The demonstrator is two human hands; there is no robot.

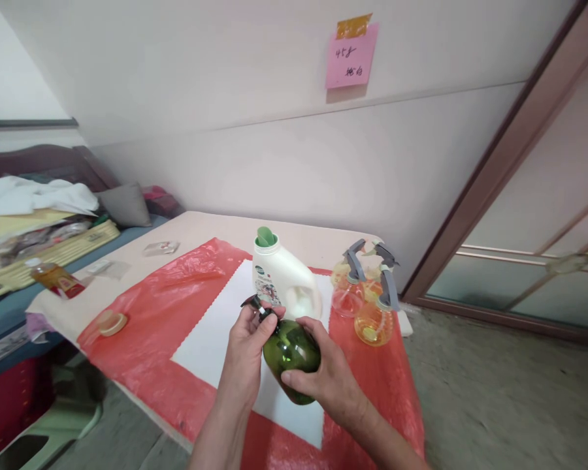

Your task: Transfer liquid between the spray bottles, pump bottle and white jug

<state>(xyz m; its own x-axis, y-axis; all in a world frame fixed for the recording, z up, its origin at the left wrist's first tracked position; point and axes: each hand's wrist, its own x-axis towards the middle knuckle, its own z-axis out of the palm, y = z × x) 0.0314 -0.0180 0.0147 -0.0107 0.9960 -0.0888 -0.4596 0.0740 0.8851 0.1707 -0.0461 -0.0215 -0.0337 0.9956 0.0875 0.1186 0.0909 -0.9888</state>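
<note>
Far left, off the table: a bed [10, 274] w/ piled cloths and a small amber bottle [53, 277] w/ a red label lying at its edge. Next, on the table's [210, 225] bare beige top, a clear plastic wrapper [161, 247]. Further fwd, a round tan lid [112, 322] sits at the left edge of the red plastic sheet [176, 294], which covers most of the tabletop. A white cloth [215, 339] w/ a zigzag edge lies on the red sheet, approx in the middle.

Centre: the left hand [247, 349] comes up from below, fingers and thumb curled together around the neck of a green bottle [291, 356], right at the black pump top [255, 303]. The bottle is held off the table, above the white cloth, tilted w/ the pump end pointing up-left. The right hand [326, 375] clamps the bottle's round body from the right side, fingers wrapped across its front, thumb over the top.

Just behind the hands stands a white jug [287, 281] w/ a green cap, upright on the white cloth. To its right, near the table's right edge, stand spray bottles w/ grey triggers, close together: a clear one [347, 294] at the back, an orange-tinted one [375, 320] in front; a third behind them is partly hidden.

Up on the wall, a pink note [351, 57] held by yellow tape. Far right, a sliding door [519, 215] w/ a brown frame.
</note>
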